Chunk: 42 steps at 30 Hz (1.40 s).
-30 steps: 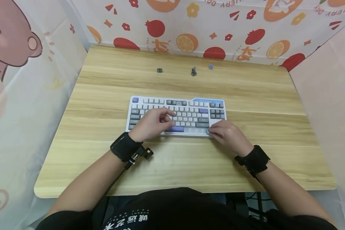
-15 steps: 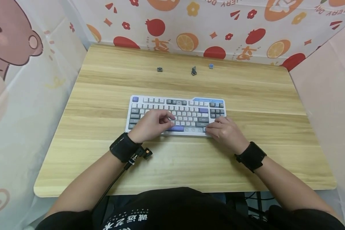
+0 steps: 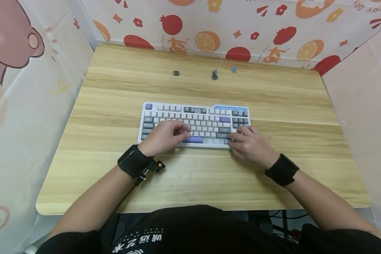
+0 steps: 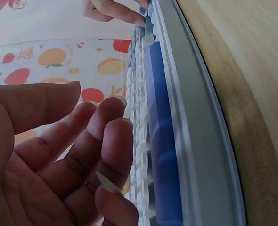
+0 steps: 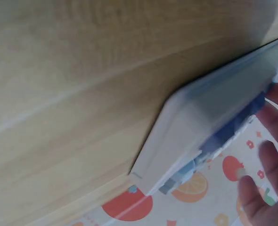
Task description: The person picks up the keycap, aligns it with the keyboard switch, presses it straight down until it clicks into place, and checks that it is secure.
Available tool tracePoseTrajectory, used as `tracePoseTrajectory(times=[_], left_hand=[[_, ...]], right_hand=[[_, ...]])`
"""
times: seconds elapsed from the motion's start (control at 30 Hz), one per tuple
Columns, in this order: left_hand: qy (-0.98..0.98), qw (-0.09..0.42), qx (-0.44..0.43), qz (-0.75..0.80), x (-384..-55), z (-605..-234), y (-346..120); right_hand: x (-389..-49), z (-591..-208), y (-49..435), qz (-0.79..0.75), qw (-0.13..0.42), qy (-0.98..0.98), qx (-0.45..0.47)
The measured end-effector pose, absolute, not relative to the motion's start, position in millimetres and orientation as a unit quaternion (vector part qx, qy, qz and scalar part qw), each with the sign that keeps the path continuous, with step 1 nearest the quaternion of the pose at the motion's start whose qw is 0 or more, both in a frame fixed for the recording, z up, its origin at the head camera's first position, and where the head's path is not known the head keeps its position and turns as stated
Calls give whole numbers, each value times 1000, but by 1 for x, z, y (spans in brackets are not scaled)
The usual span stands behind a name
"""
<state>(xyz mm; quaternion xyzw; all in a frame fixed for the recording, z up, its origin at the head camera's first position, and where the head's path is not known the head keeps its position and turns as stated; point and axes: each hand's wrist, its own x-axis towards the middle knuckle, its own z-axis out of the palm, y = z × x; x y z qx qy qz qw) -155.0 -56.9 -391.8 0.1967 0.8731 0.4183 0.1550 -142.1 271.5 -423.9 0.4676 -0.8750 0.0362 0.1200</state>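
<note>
A white keyboard (image 3: pixel 209 124) with white, grey and purple keycaps lies on the wooden table. My left hand (image 3: pixel 165 137) hovers over its left half with fingers loosely bent. Nothing shows between them in the left wrist view, where the long blue-purple space bar (image 4: pixel 163 136) runs beside the fingertips. At the keyboard's lower right corner is my right hand (image 3: pixel 251 147). Its fingertips touch the bottom-row keys near a bluish keycap (image 3: pixel 226 141). In the right wrist view its fingers (image 5: pixel 272 157) are spread, some reaching to the keyboard's edge. Several bottom-row spots right of the space bar look pale.
Behind the keyboard lie a small dark square piece (image 3: pixel 176 73), a pair of dark pieces (image 3: pixel 214 75) close together and a small blue piece (image 3: pixel 234 69). Patterned cloth (image 3: pixel 206 41) hangs at the table's back edge. A cable (image 3: pixel 118 204) trails from the left wrist strap.
My right hand went from pinching at the lower right corner to touching the keys with looser, more spread fingers, moving slightly left then back. The left hand stays nearly still.
</note>
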Motion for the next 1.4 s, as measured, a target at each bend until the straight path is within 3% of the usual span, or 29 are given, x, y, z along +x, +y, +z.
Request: tracePoseTrajectory(times=[0.17,0.3,0.53,0.77,1.0,1.07,1.2,1.27,1.4], left_hand=[[900,139,197,362,-151,-387,-62],[933,115,198,279,-144,-386,-65],[943,92,196,252,-140,-400,-62],[941,91,212,248,-131,-413,-50],[937,99,217,254,-119,-415,-43],[939,86,216,253,-118,-413,-45],[942,57,216,249,-124,-404,-52],[944,54,213,247,-127,-400,-57],[945,64,213,239,-134,-392,-65]], right_hand=[[-154,-416,267,88,85,-871,476],[-187,-403,267,170,71,-871,456],[-285,-379,275,137,-35,-954,266],[-353,-402,289,78,-153,-971,166],[-361,-423,287,43,-255,-955,146],[-358,-421,283,33,-230,-959,165],[-350,-410,271,28,-119,-967,224],[-350,-404,265,77,-109,-962,240],[-335,-380,251,298,-212,-908,204]])
